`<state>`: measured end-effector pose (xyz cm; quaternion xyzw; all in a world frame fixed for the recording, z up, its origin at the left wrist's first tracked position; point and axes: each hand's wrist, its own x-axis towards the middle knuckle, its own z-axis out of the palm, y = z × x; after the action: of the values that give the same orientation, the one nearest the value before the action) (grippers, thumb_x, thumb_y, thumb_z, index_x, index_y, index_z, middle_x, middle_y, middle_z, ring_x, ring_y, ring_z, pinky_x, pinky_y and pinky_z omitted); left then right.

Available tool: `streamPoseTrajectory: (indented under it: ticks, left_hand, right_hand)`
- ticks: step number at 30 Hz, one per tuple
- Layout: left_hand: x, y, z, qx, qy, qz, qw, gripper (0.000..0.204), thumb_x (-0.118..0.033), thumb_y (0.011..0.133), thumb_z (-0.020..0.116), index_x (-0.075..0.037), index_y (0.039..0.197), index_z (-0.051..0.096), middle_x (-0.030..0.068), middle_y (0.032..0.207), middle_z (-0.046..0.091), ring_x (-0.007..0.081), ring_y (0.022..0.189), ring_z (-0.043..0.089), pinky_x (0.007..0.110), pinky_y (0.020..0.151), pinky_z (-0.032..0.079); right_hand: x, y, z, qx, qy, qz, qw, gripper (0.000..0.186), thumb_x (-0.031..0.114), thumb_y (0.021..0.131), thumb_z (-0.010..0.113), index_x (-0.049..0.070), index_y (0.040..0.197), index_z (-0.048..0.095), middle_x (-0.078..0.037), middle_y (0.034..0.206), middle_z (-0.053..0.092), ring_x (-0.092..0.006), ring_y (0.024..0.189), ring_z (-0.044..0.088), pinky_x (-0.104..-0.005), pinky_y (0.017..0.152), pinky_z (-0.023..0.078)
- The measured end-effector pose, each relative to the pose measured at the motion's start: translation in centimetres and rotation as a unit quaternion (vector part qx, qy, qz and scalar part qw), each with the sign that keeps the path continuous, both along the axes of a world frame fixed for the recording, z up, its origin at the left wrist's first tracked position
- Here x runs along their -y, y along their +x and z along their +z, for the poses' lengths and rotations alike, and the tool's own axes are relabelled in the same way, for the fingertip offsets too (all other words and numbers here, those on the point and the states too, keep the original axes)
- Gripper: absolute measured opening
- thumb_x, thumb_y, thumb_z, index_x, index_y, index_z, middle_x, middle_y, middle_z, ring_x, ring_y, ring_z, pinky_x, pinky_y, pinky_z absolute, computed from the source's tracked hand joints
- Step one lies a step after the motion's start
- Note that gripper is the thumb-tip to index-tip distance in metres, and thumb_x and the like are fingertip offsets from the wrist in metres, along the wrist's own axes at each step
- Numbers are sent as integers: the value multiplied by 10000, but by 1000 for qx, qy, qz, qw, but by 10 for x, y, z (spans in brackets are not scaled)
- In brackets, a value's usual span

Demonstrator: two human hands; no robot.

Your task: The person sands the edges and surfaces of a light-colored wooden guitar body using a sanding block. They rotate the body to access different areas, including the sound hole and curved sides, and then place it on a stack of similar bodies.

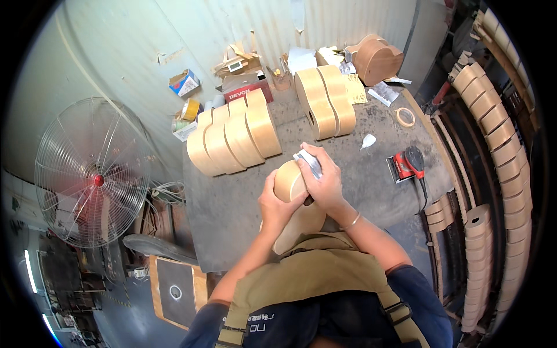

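Workshop seen from above, with a dusty grey workbench (pixel 371 174) against a pale corrugated wall; at the near edge of the bench an unfinished wooden guitar body (pixel 293 203) stands on its side, leaning toward the person's apron; the left hand (pixel 275 203) wraps around its curved side, fingers closed to steady it; the right hand (pixel 325 182) is closed over a grey sanding pad (pixel 308 162) pressed onto the top of the curve. Behind, well apart, a row of similar pale bodies (pixel 235 139) stands on edge, another pair (pixel 325 101) to its right, a darker one (pixel 377 58) by the wall; an orange power sander (pixel 406 164) and a roll of tape (pixel 405 117) lie to the right; a large wire-caged fan (pixel 93 174) stands left of the bench. Judging by the grip, hand-sanding of the rim is under way; the next stroke calls for even pressure along the curve while the left hand keeps the body from rocking.
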<state>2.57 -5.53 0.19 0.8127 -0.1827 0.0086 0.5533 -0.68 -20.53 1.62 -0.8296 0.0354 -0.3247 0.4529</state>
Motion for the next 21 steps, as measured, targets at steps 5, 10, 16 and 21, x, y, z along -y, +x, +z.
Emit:
streamPoseTrajectory:
  ticks: [5, 10, 16, 21]
  left_hand:
    - [-6, 11, -12, -63, 11, 41, 997, 780, -283, 773, 935, -25, 1424, 591, 194, 1251, 752, 301, 1133, 739, 414, 968, 582]
    - [-9, 1, 3, -49, 2, -11, 999, 743, -236, 788, 935, -17, 1412, 596, 158, 1225, 758, 235, 1104, 730, 388, 960, 581]
    - [-18, 18, -12, -87, -5, 33, 996, 769, -211, 747, 966, 8, 1390, 605, 119, 1250, 747, 180, 1103, 716, 350, 961, 584]
    - [-7, 7, -3, -52, 8, -4, 999, 649, -225, 851, 889, 13, 1389, 614, 138, 1235, 756, 181, 1080, 720, 326, 947, 577]
  right_hand:
    - [-28, -30, -24, 20, -244, 99, 965, 536, 216, 921, 803, 103, 1418, 638, -173, 1468, 641, -397, 1142, 721, -442, 917, 605]
    - [-4, 1, -30, 74, -88, -13, 993, 549, 220, 924, 799, 103, 1432, 629, -193, 1492, 623, -399, 1149, 715, -450, 916, 602]
    - [-22, -27, 5, -1, -210, 130, 969, 496, 202, 944, 779, 67, 1401, 641, -201, 1429, 656, -376, 1153, 720, -463, 913, 600]
    - [1, 1, 21, 10, -38, 5, 999, 449, 204, 937, 775, 79, 1354, 667, -129, 1359, 684, -329, 1078, 739, -445, 832, 605]
